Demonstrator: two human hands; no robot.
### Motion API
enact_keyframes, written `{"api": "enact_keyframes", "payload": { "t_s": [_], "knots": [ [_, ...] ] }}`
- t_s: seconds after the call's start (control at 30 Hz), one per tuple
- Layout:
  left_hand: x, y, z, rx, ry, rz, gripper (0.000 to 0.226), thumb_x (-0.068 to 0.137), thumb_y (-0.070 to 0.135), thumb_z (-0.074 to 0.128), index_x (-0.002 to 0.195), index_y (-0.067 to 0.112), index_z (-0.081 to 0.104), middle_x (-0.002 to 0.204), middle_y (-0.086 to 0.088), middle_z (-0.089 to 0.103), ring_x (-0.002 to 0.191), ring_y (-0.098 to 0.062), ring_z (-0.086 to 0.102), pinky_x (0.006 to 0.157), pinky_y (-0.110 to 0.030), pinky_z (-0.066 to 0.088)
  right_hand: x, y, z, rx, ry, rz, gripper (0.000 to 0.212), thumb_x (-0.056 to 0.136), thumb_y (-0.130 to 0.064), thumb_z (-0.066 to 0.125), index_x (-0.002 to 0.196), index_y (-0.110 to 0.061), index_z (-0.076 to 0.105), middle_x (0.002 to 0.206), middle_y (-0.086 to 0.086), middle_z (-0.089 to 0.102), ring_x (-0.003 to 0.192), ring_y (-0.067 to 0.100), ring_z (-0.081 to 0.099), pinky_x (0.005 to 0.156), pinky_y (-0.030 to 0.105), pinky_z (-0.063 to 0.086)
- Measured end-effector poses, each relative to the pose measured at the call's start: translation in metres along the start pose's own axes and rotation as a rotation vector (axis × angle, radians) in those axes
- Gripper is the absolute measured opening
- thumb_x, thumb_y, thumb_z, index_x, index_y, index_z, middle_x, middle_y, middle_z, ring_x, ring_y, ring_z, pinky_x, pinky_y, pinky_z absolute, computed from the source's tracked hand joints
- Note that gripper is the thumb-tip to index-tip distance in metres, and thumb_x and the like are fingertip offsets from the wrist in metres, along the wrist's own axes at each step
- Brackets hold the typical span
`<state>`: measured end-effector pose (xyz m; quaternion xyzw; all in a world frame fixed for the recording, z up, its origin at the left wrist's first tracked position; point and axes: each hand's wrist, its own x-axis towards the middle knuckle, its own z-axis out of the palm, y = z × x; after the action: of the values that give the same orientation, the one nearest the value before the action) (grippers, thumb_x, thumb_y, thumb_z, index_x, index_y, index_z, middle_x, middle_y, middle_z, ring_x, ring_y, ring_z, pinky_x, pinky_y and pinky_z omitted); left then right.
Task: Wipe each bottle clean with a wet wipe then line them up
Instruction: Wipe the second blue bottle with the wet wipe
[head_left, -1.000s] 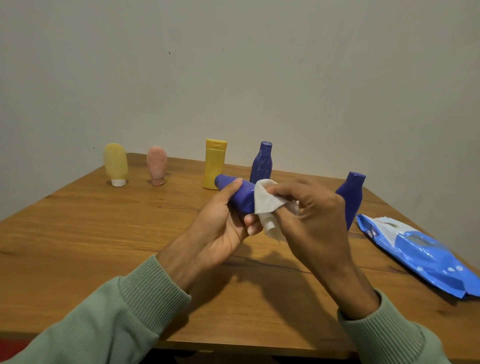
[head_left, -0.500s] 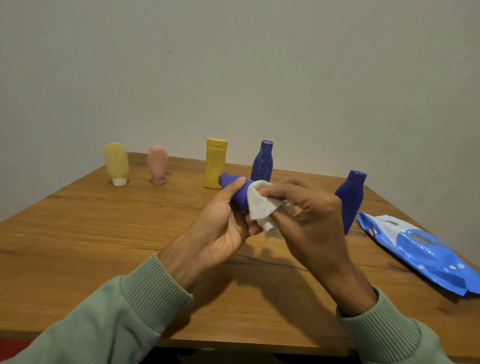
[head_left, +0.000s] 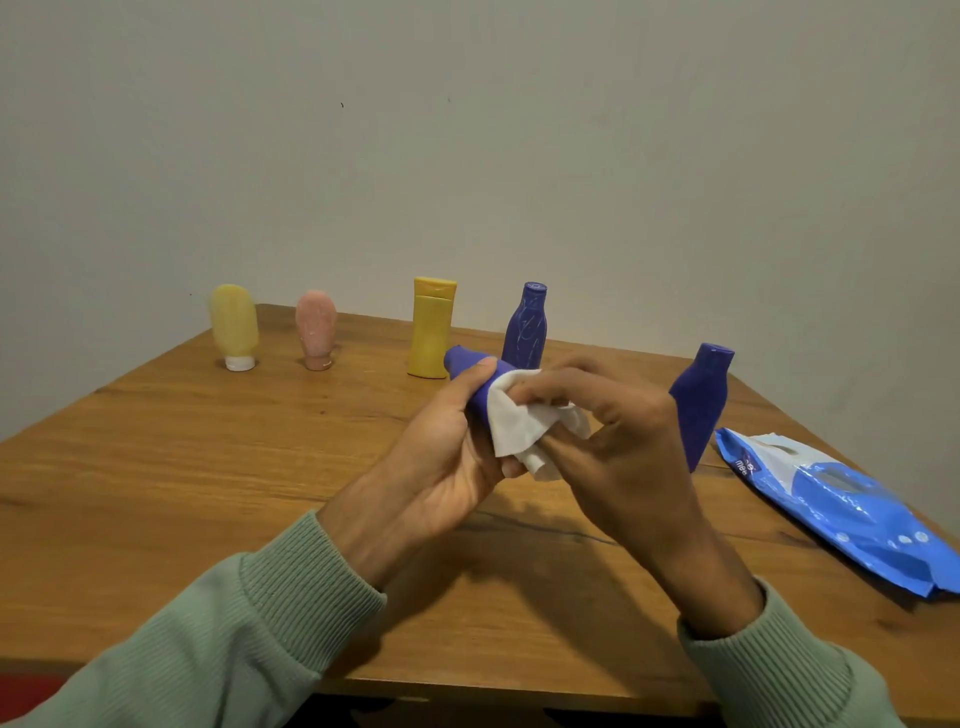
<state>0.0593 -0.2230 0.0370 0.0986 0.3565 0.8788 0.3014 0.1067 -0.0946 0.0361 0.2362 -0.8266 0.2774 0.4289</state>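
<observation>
Your left hand (head_left: 436, 467) curls its fingers round the blue bottle (head_left: 465, 364), tilted above the bench (head_left: 182, 467) — your right hand (head_left: 623, 447) pinches the wipe (head_left: 511, 426) against it — open wood lies leftward.

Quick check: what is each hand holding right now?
Left hand: grips the blue bottle.
Right hand: pinches the wipe against that bottle.

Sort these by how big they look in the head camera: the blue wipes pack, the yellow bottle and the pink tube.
1. blue wipes pack, though it also lies nearest the camera
2. yellow bottle
3. pink tube
</observation>
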Motion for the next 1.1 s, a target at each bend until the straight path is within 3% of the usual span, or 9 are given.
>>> {"api": "enact_keyframes", "payload": {
  "t_s": [0.23,0.33,0.43,0.53,0.63,0.77,0.87,0.97,1.1],
  "knots": [
    [0.005,0.001,-0.004,0.084,-0.001,0.039,0.030,0.101,0.029,0.039,0.106,0.002,0.050,0.065,-0.009,0.046,0.040,-0.012,0.039,0.036,-0.018,0.034,0.004,0.018,-0.013,-0.042,0.116,0.085,0.024,0.076,-0.008,0.073,0.098,-0.016,0.068,0.094,-0.009,0.059,0.088,-0.008,0.054,0.070,0.005,0.043],
    [0.005,-0.002,-0.006,0.104,-0.033,0.024,0.034,0.102,0.029,0.038,0.109,0.000,0.053,0.072,-0.013,0.058,0.045,-0.014,0.052,0.039,-0.021,0.040,0.001,0.010,-0.005,-0.008,0.031,0.014,0.025,0.077,-0.026,0.069,0.103,-0.024,0.065,0.096,-0.007,0.061,0.090,0.003,0.058,0.071,0.014,0.050],
    [0.006,-0.003,-0.009,0.131,-0.051,-0.013,0.037,0.102,0.031,0.037,0.115,0.001,0.053,0.080,-0.014,0.064,0.060,-0.018,0.061,0.046,-0.027,0.046,0.000,0.008,-0.001,-0.070,-0.047,-0.059,0.031,0.073,-0.025,0.075,0.102,-0.017,0.067,0.098,0.003,0.065,0.091,0.016,0.061,0.073,0.022,0.054],
    [0.006,-0.002,-0.008,0.135,-0.033,-0.003,0.035,0.101,0.029,0.038,0.114,0.000,0.052,0.074,-0.014,0.060,0.050,-0.016,0.049,0.035,-0.020,0.040,0.004,0.014,-0.008,-0.055,-0.038,-0.054,0.029,0.074,-0.025,0.075,0.100,-0.014,0.069,0.096,0.004,0.065,0.090,0.007,0.058,0.073,0.016,0.052],
    [0.007,-0.002,-0.008,0.140,-0.030,0.003,0.032,0.100,0.029,0.038,0.102,0.002,0.055,0.070,-0.012,0.053,0.044,-0.013,0.040,0.035,-0.019,0.035,0.004,0.017,-0.011,-0.052,-0.020,-0.055,0.030,0.076,-0.032,0.068,0.100,-0.015,0.069,0.095,0.002,0.064,0.088,0.006,0.057,0.073,0.019,0.052],
    [0.005,-0.001,-0.009,0.078,-0.048,-0.055,0.038,0.101,0.029,0.038,0.102,-0.002,0.061,0.075,-0.016,0.065,0.055,-0.020,0.063,0.038,-0.025,0.051,-0.001,0.008,0.000,-0.098,-0.038,-0.081,0.028,0.076,-0.031,0.069,0.099,-0.014,0.068,0.096,0.004,0.065,0.087,0.020,0.061,0.068,0.028,0.055],
    [0.005,0.000,-0.009,0.058,-0.067,-0.074,0.040,0.099,0.029,0.040,0.096,-0.002,0.065,0.078,-0.016,0.066,0.060,-0.021,0.064,0.045,-0.028,0.054,0.001,0.006,-0.002,-0.157,-0.052,-0.112,0.026,0.075,-0.028,0.069,0.096,-0.013,0.070,0.094,0.005,0.066,0.085,0.022,0.061,0.067,0.030,0.054],
    [0.005,0.001,-0.007,0.141,-0.060,-0.031,0.033,0.096,0.029,0.043,0.108,0.001,0.055,0.077,-0.013,0.057,0.054,-0.016,0.045,0.036,-0.021,0.039,0.004,0.011,-0.013,-0.116,-0.022,-0.072,0.025,0.074,-0.019,0.076,0.097,-0.012,0.070,0.094,0.003,0.065,0.087,0.014,0.060,0.069,0.022,0.054],
    [0.005,0.002,-0.005,0.135,-0.032,-0.010,0.030,0.101,0.029,0.039,0.107,0.002,0.051,0.067,-0.009,0.048,0.041,-0.012,0.040,0.037,-0.019,0.035,0.008,0.013,-0.019,-0.007,0.035,0.044,0.026,0.076,-0.013,0.070,0.099,-0.024,0.063,0.091,-0.016,0.055,0.088,-0.008,0.055,0.069,0.006,0.045]
  ]
}}
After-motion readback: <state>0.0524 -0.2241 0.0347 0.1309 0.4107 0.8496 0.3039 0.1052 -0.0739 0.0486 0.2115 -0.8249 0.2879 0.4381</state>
